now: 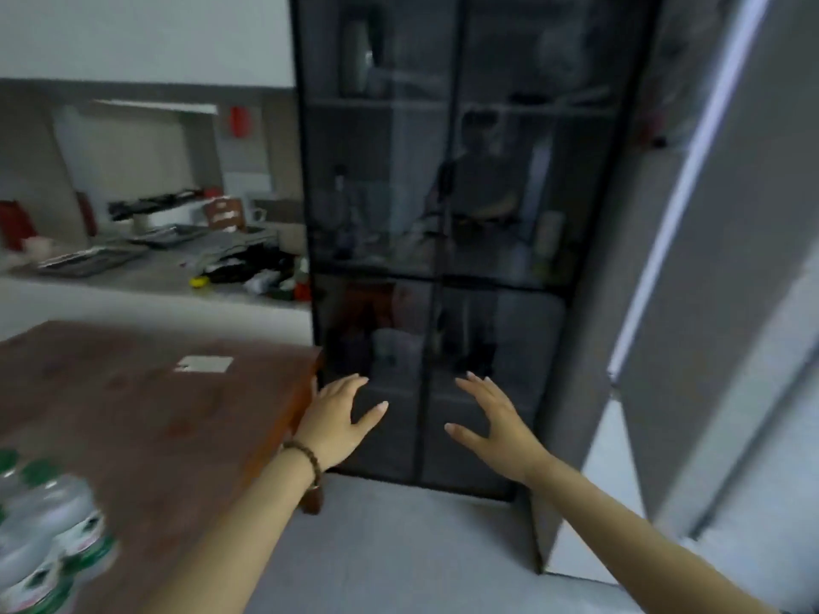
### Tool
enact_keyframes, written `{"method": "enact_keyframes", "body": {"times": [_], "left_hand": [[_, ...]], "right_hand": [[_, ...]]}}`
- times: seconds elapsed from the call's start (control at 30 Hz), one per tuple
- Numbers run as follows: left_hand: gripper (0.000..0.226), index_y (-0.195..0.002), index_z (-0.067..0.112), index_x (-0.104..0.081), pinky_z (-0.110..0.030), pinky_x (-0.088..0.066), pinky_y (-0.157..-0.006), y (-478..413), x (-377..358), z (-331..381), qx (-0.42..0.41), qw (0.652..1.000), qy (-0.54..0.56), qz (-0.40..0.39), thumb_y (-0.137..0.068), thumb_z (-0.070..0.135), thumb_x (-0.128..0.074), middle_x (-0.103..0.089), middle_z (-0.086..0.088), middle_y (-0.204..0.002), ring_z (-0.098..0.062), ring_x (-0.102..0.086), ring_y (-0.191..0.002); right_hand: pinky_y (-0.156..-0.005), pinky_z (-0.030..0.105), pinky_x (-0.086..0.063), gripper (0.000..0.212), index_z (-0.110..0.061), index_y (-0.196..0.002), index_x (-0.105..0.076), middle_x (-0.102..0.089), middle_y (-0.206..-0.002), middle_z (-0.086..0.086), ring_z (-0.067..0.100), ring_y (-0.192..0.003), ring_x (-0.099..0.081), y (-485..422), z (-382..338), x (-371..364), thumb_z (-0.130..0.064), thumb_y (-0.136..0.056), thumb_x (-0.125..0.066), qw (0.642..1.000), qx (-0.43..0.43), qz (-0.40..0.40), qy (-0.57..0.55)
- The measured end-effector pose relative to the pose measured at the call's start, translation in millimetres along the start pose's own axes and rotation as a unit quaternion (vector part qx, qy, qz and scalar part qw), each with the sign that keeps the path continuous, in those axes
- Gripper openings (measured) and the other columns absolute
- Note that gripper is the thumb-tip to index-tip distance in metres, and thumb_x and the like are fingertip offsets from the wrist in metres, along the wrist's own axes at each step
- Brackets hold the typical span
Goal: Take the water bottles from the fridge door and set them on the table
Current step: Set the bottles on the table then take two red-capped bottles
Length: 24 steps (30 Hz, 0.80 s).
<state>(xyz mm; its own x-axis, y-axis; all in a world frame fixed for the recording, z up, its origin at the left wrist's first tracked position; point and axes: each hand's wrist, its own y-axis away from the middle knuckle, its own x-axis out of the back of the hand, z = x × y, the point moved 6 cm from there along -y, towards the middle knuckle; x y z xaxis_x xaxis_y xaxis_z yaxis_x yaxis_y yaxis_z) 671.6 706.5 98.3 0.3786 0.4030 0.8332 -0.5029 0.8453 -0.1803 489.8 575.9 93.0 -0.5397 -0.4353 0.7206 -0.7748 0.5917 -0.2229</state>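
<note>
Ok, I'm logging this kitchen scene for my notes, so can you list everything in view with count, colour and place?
water bottles: several, blurred so no exact count; clear with green caps and labels; bottom left, on the table
table: one, reddish-brown wood, left
paper slip: one, white, on the table near its far edge
glass cabinet: one, black frame with dark glass doors, centre; contents too dim to tell
fridge: one, grey, right edge
counter: one, grey, back left, holding trays and blurred clutter
bracelet: one, brown beads, on the left wrist
left hand: one, open and empty, before the cabinet
right hand: one, open and empty, before the cabinet
</note>
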Motion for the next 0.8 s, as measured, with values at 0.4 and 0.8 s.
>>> {"method": "enact_keyframes", "body": {"times": [0.4, 0.8], "left_hand": [[0.063, -0.144, 0.022, -0.028, -0.026, -0.022, -0.111, 62, -137, 378, -0.262, 0.963, 0.051, -0.032, -0.09, 0.049, -0.047, -0.031, 0.005, -0.15, -0.012, -0.026, -0.138], [0.064, -0.144, 0.021, -0.025, -0.031, -0.029, -0.109, 101, -188, 548, -0.242, 0.968, -0.046, -0.05, -0.091, 0.054, -0.04, -0.031, 0.002, -0.15, -0.017, -0.031, -0.135]], "right_hand": [[-0.114, 0.019, -0.02, 0.075, -0.039, -0.139, -0.026, -0.027, -0.148, -0.018, 0.002, -0.138, -0.027, 282, 111, 262, -0.07, -0.075, -0.048, 0.975, -0.116, 0.18, 0.062], [-0.11, 0.019, -0.017, 0.073, -0.023, -0.146, -0.026, -0.027, -0.153, -0.006, 0.012, -0.14, -0.025, 442, 227, 464, -0.043, -0.085, -0.061, 0.946, -0.219, 0.181, 0.154]]}}
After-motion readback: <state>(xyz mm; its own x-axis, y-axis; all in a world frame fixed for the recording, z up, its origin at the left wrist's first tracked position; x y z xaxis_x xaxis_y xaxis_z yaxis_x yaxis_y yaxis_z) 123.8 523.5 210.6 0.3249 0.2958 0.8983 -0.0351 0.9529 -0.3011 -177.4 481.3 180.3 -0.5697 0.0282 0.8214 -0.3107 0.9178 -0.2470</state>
